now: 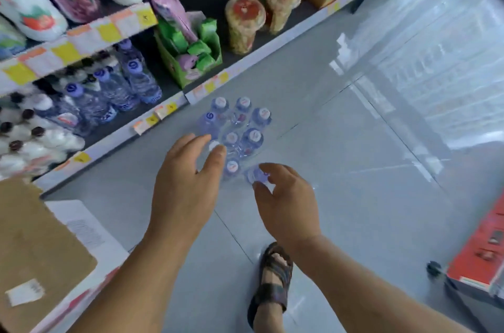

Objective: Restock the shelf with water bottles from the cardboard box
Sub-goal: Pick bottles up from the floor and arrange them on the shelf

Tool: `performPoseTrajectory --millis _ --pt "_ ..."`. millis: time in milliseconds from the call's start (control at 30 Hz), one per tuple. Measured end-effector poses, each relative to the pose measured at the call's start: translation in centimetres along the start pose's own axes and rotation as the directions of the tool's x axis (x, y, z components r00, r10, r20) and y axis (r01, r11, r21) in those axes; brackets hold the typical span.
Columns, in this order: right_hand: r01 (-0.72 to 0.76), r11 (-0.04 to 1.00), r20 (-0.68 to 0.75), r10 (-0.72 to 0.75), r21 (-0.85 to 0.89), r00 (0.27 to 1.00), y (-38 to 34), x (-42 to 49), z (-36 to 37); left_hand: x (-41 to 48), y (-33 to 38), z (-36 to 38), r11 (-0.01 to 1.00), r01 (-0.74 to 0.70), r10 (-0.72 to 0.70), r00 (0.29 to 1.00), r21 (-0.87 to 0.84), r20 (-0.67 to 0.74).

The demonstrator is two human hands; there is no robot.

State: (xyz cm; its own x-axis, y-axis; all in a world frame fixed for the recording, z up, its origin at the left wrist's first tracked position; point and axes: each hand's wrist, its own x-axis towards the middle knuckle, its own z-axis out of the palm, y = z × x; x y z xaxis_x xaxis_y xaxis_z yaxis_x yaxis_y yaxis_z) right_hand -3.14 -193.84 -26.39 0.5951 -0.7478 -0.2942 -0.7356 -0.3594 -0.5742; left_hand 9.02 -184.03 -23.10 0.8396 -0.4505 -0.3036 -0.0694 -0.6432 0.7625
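Water bottles (240,128): purple-capped cluster, upright on the floor (341,141), under and just beyond both hands.
Left hand (188,182): fingers curled over one cap.
Right hand (286,201): fingers curled around another cap. Hands apart; actual grip cannot be told through blur.
Shelf (109,143): left of the left hand, holding stocked bottles (109,92).
Cardboard box (32,237): beside the left forearm.

Blur hides whether the left grip (185,182) or right grip (289,204) holds any water bottles (253,137).
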Motion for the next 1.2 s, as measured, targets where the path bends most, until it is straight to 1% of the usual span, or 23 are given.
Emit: performPoseTrajectory --millis 167,367,467,533,667,800,867,967,1033,1100,1133,1200 --pt "-0.069 0.996 0.019 0.07 -0.061 0.997 4.2 4.1 2.0 3.0 -1.4 3.5 1.0 -0.012 0.012 0.999 -0.002 0.045" --pt "-0.071 0.966 0.15 0.11 -0.247 0.983 10.2 9.0 9.5 6.4 -6.6 6.6 0.999 -0.05 0.048 0.993 0.013 0.106" --pt "-0.043 0.964 0.135 0.081 -0.262 0.988 12.7 10.4 12.6 7.6 -9.1 7.1 1.0 -0.029 0.028 0.993 0.002 0.118" --pt "-0.027 0.958 0.11 0.061 -0.287 0.992 13.5 10.9 13.4 7.8 -10.2 7.3 1.0 -0.016 0.016 0.991 0.0 0.13" --pt "-0.006 0.96 0.074 0.028 -0.279 0.997 12.1 10.5 11.3 7.4 -9.9 6.4 1.0 0.008 -0.004 0.988 -0.024 0.155" --pt "0.062 0.978 -0.045 -0.073 -0.2 0.996 6.1 7.6 3.8 5.7 -5.0 3.1 0.998 -0.007 0.017 0.986 -0.055 0.167" --pt "0.111 0.982 -0.107 -0.128 -0.153 0.986 1.3 5.6 -1.8 4.4 -0.6 0.3 0.995 -0.017 0.037 0.979 -0.101 0.199" --pt "0.225 0.968 -0.19 -0.243 -0.113 0.951 -7.3 2.4 -12.0 2.3 8.2 -5.4 0.977 -0.059 0.108 0.966 -0.206 0.237" --pt "0.313 0.941 -0.227 -0.335 -0.128 0.915 -14.1 0.0 -19.5 0.8 14.7 -10.2 0.951 -0.087 0.163 0.956 -0.296 0.242" --pt "0.403 0.903 -0.262 -0.43 -0.151 0.864 -21.4 -2.4 -27.2 -0.9 21.6 -15.5 0.914 -0.154 0.257 0.936 -0.376 0.241" --pt "0.445 0.882 -0.289 -0.472 -0.158 0.833 -25.0 -3.6 -31.0 -1.7 24.9 -18.4 0.894 -0.192 0.306 0.922 -0.405 0.238" --pt "0.522 0.841 -0.375 -0.534 -0.142 0.758 -32.1 -6.3 -38.3 -3.9 31.6 -24.4 0.818 -0.255 0.424 0.873 -0.516 0.241"
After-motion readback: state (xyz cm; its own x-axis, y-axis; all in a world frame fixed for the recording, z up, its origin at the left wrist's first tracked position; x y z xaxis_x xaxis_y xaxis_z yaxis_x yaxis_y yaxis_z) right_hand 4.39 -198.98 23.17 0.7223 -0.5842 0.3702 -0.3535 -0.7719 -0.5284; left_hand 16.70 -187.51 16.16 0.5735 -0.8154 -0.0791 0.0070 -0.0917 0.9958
